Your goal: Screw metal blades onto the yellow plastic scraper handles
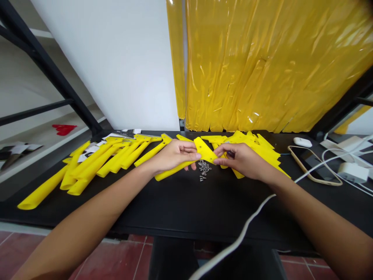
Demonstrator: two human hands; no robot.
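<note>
I'm looking down on two bare forearms reaching over a black bench (186, 217), and between them is a flat yellow plastic piece (205, 151). It sits just above the bench, near the middle of the view. Its wide, angular end points up and to the right, while a narrow bar (171, 170) runs from it down and to the left, so its long axis slants across my view. I can't tell whether the bar and the wide end are one part. My left hand (175, 155) is nearly closed, with its thumb on top and its fingers curled beneath the bar. My right hand (241, 160) is partly closed, pinching the wide end's right edge between its fingertips (217, 158) and thumb. A small dark mark on that hand is too small to identify. Just below the hands lies a small heap of metal fasteners (204, 171). Yellow bars (96, 163) fan across the bench to the left, and more yellow pieces (256, 149) are heaped to the right. Farther right are a phone (313, 165), a white mouse (302, 142) and a white charger (352, 172).
</note>
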